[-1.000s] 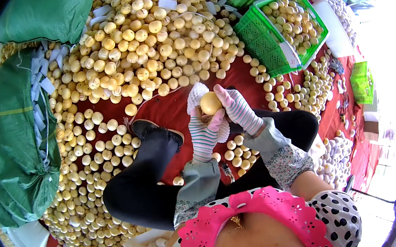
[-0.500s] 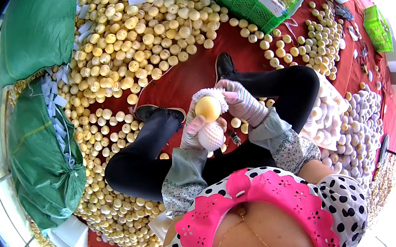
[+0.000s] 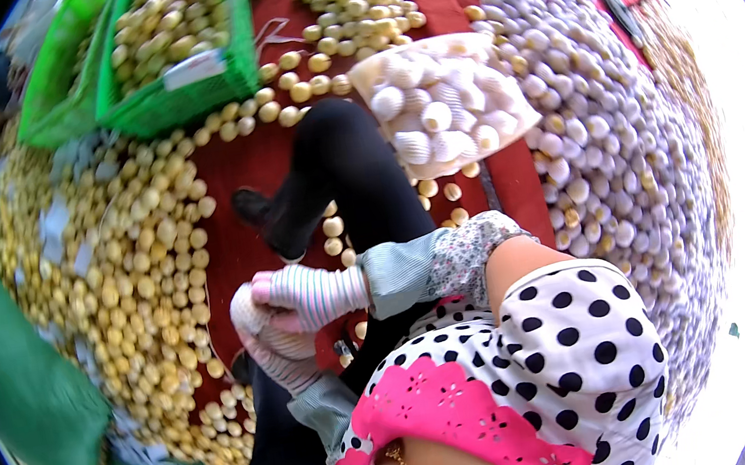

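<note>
Both my hands, in striped gloves with bare fingertips, meet over my lap. My left hand (image 3: 286,364) is closed around a melon in a white foam net (image 3: 247,311), holding it from below. My right hand (image 3: 317,296) grips the same netted melon from above, its fingers pressed on the foam. The net covers most of the fruit, and blur hides its finer detail. Below my right fingers, a second patch of white foam shows against my left palm. Small loose pale-yellow melons (image 3: 143,262) lie heaped to the left.
A clear bag of netted melons (image 3: 447,119) lies beyond my right knee. Many pale, wrapped-looking fruits (image 3: 600,137) spread to the right. Green crates (image 3: 241,52) stand at the far left on the red ground sheet (image 3: 232,166). A green sack (image 3: 18,364) lies at the left edge.
The view has swung to the right, bringing the bag and pale heap further in. The yellow melon's bare side, visible earlier between my hands, is now covered by foam and fingers.
</note>
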A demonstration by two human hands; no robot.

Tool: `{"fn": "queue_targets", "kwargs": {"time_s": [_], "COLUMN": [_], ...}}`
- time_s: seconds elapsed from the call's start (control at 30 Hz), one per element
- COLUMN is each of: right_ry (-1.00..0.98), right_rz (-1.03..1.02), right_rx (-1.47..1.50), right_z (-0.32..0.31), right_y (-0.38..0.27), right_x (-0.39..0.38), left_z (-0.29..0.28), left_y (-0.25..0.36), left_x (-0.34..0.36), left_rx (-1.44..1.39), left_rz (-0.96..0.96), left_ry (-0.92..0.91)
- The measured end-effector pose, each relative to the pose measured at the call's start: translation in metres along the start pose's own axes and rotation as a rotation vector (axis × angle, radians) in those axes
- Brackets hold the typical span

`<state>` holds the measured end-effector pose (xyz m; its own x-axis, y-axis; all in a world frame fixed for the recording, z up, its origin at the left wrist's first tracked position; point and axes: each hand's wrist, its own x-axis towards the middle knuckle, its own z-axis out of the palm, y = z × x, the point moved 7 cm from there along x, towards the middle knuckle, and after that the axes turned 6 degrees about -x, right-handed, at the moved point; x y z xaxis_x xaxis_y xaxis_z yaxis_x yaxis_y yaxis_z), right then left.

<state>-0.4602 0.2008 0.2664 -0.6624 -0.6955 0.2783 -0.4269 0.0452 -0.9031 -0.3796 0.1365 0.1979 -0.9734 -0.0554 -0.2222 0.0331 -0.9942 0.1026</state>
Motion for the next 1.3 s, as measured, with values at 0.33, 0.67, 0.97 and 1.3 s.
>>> {"fn": "queue_targets", "kwargs": {"time_s": [0.33, 0.67, 0.97, 1.3], "right_ry": [0.573, 1.269, 0.939, 0.317], "right_rz": [0.391, 0.275, 1.43, 1.481], "right_rx": [0.932, 1.057, -0.932, -1.329], "right_z": [-0.088, -0.278, -0.411, -0.438], "right_y": [0.03, 0.096, 0.227, 0.252], "right_x": [-0.015, -0.138, -0.293, -0.276], "left_z": [0.118, 0.189, 0.078, 0.02], "left_y": [-0.05, -0.148, 0.0, 0.159], "left_x": [0.057, 0.093, 0.076, -0.055], "left_rx": [1.411, 1.529, 1.212, 0.873], "left_rz": [0.485, 0.684, 0.772, 0.895], "left_ry": [0.22, -0.49, 0.265, 0.79]}}
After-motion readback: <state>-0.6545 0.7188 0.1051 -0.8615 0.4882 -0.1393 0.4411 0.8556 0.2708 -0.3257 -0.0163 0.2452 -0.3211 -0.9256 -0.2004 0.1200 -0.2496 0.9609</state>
